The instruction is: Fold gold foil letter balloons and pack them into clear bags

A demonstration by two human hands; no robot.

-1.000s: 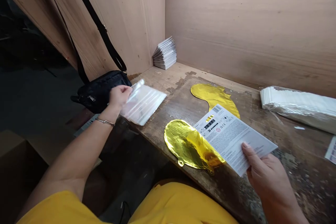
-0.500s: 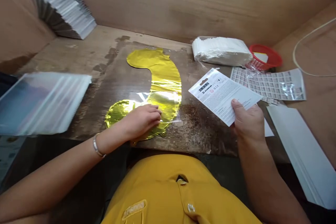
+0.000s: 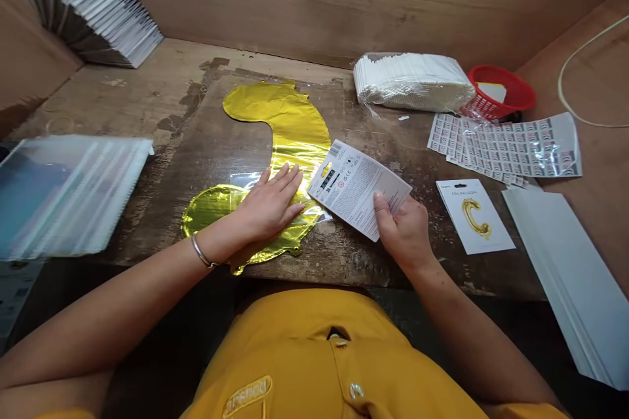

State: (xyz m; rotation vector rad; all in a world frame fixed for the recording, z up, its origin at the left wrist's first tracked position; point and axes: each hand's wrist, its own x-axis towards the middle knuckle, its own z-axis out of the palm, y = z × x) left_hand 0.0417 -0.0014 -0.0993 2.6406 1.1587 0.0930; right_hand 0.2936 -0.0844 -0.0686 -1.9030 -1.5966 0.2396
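Left hand (image 3: 269,204) spread flat on gold foil balloon (image 3: 289,127), printed card (image 3: 356,190) gripped by right hand (image 3: 403,232); balloon could be creased by uneven pressure

We wear a mustard-yellow short-sleeved shirt (image 3: 314,360) with a placket running down the chest. Two small, pale, shiny buttons (image 3: 356,391) sit on the placket, and a dark gap opens at its top. On our left chest is a stitched oval badge (image 3: 246,397), outlined in a paler yellow, its lettering too blurred to read. Our left hand (image 3: 268,206) and right hand (image 3: 403,236) are bare, and a thin silver bangle (image 3: 202,251) circles our left wrist.
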